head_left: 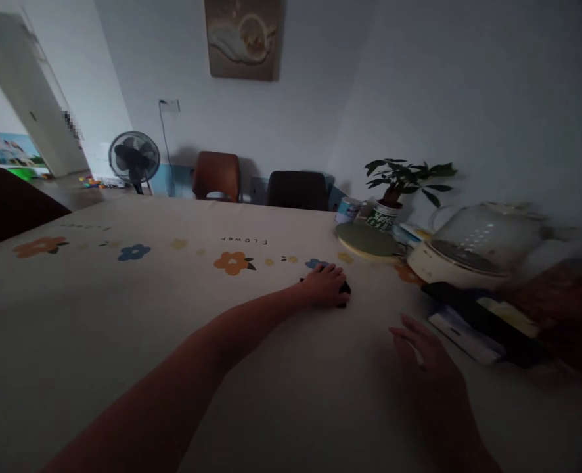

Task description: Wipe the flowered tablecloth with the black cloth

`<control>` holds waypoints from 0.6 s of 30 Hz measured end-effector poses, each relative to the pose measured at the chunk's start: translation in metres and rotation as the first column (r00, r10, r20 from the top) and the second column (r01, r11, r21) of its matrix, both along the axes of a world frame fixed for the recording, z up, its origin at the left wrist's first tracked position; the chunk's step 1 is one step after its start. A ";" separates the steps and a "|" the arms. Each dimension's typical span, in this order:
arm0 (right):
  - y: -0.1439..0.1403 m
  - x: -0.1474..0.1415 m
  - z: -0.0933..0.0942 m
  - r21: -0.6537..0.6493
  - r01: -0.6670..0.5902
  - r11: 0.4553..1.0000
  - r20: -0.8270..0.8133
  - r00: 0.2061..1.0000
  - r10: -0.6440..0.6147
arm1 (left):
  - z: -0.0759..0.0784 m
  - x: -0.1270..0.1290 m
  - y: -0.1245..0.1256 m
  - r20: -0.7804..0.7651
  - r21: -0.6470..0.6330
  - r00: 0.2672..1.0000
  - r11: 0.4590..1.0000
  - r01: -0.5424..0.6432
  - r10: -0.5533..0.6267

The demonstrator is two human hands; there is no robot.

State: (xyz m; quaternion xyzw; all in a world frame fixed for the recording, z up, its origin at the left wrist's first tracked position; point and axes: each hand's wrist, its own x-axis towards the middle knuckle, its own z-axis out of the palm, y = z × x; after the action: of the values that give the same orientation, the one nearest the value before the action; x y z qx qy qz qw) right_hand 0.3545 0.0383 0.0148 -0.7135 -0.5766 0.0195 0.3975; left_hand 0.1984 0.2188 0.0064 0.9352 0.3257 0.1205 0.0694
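Observation:
My left hand (324, 285) reaches far across the table and lies over a small black object (344, 290), which shows only at the hand's right edge. Whether the fingers grip it or just rest on it is unclear. My right hand (426, 358) hovers low over the flowered tablecloth (123, 315), fingers apart and holding nothing, close to a dark flat item (488, 318) and a white flat item (461, 336) lying at the table's right side.
On the right stand a glass kettle on a cream base (473, 253), a round green mat (367, 240), a potted plant (394, 197) and a white cup (349, 209). Two chairs (217, 176) and a floor fan (134, 159) stand behind the table by the wall.

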 end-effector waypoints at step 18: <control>0.012 0.032 -0.024 -0.070 0.145 0.987 0.160 0.978 -0.132 | 0.011 -0.315 0.143 -0.118 -0.112 0.646 0.636 -0.763 0.754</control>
State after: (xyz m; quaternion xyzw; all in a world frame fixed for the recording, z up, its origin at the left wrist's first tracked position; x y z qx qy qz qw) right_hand 0.3869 0.0504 -0.0095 -0.7668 -0.5535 -0.0404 0.3225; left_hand -0.1163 0.3613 0.0169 0.7072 0.6980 0.0850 0.0734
